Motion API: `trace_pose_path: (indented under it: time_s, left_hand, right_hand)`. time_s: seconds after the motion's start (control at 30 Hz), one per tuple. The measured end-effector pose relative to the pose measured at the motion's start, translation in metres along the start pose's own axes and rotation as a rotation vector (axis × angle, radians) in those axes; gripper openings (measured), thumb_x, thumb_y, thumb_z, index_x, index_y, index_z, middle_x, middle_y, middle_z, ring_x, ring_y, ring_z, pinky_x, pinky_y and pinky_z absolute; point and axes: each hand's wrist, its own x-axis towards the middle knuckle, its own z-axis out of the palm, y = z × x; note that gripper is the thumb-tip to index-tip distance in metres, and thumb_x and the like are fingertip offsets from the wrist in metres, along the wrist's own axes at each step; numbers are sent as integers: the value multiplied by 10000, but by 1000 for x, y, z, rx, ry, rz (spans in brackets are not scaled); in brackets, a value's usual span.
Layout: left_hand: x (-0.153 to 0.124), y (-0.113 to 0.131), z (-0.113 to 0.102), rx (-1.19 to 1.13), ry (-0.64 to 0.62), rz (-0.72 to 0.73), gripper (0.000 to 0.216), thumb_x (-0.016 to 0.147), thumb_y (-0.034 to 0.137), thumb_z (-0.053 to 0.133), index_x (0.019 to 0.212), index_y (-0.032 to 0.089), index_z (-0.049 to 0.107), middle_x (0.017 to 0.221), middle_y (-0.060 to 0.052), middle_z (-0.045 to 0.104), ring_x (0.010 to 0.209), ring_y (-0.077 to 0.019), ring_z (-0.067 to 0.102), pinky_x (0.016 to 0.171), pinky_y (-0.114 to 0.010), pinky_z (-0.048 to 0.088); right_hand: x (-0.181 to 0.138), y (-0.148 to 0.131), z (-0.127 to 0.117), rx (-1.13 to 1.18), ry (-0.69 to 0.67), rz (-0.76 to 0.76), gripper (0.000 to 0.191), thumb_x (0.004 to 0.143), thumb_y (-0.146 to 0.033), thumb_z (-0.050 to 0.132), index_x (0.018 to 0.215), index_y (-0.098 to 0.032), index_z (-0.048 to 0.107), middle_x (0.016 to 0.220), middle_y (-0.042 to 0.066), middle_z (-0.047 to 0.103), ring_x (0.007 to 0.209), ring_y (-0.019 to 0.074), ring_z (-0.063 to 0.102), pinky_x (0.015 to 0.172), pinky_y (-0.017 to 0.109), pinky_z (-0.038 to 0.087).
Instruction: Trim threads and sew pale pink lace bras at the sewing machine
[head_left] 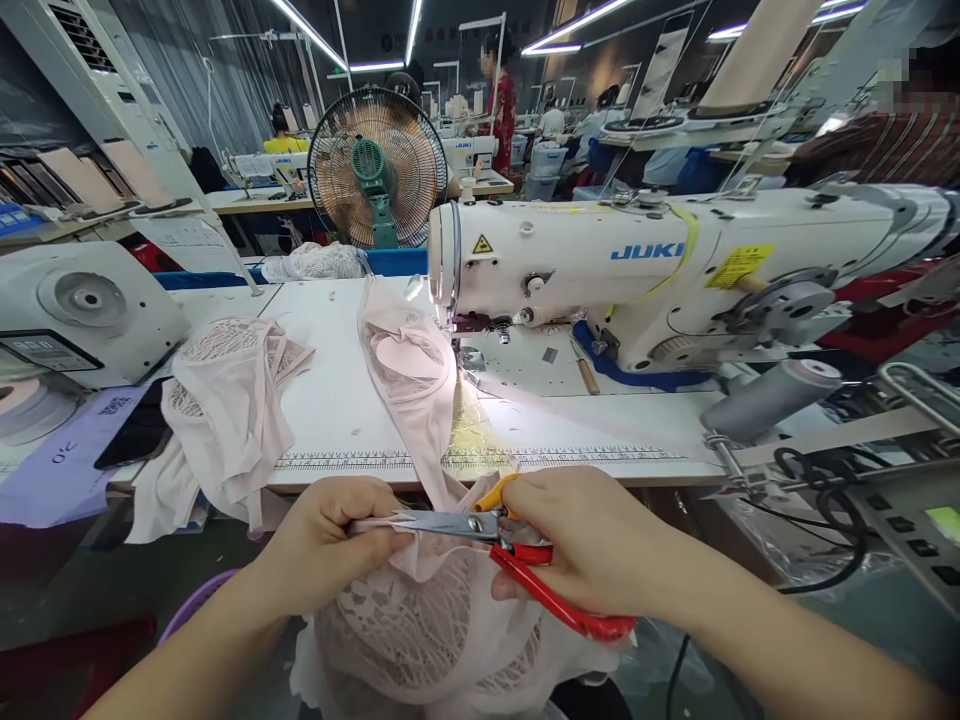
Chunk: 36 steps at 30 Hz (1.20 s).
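My left hand (pixel 337 545) pinches an edge of a pale pink lace bra (pixel 420 630) that hangs in front of my lap. In my right hand (pixel 577 535) are scissors (pixel 480 524) with red and yellow handles, their blades pointing left at the fabric by my left fingertips. The blade tips lie over the pinched edge; whether they cut it, I cannot make out. From the held piece, a strap of fabric runs up to a pink bra cup (pixel 409 355) lying on the table beside the needle area of the sewing machine (pixel 555 255).
More pink lace bras (pixel 232 400) are piled on the left of the white table (pixel 330 340), near a dark phone (pixel 139 430). A wooden-handled tool (pixel 586 375) lies under the machine arm. A grey thread cone (pixel 772 400) stands right; a fan (pixel 377 170) is behind.
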Motion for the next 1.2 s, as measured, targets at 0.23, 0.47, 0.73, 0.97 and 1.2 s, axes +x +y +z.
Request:
trace_pose_path:
  time_s: [0.23,0.47,0.73,0.97,1.2]
  left_hand:
    - [1,0,-1,-6,-19,70,173,758,248,588,645,125,632,610,1,506,504,-84,423,472,-195,319]
    - [4,-5,2,-76,12,0,270,740,352,622,592,133,571,515,29,431,428,-70,346,406,-196,254]
    - [9,-5,2,-89,-36,7,254,758,322,616,593,136,565,514,37,419,434,-65,337,419,-195,248]
    - [12,-8,4,-146,-58,-23,302,768,345,623,565,151,514,489,51,381,431,-61,292,418,-201,226]
    - [13,-7,4,-184,-45,-40,262,775,361,624,637,140,597,489,48,401,420,-62,297,422,-207,232]
  right_hand:
    - [-2,-3,-5,-47,-84,56,342,810,-510,553,706,-187,509,680,33,623,566,172,533,487,262,241]
    - [-5,-3,0,-26,-85,67,411,790,-586,552,755,-177,525,772,52,643,623,189,553,515,270,267]
    - [-4,4,5,-14,-94,42,256,829,-414,553,728,-182,516,735,38,635,595,169,542,510,264,246]
    - [-5,8,9,57,-27,35,293,834,-423,549,677,-193,461,642,14,577,517,134,454,493,258,200]
    - [-4,8,8,314,-32,136,441,790,-503,569,589,-209,310,563,-30,441,495,109,343,479,228,224]
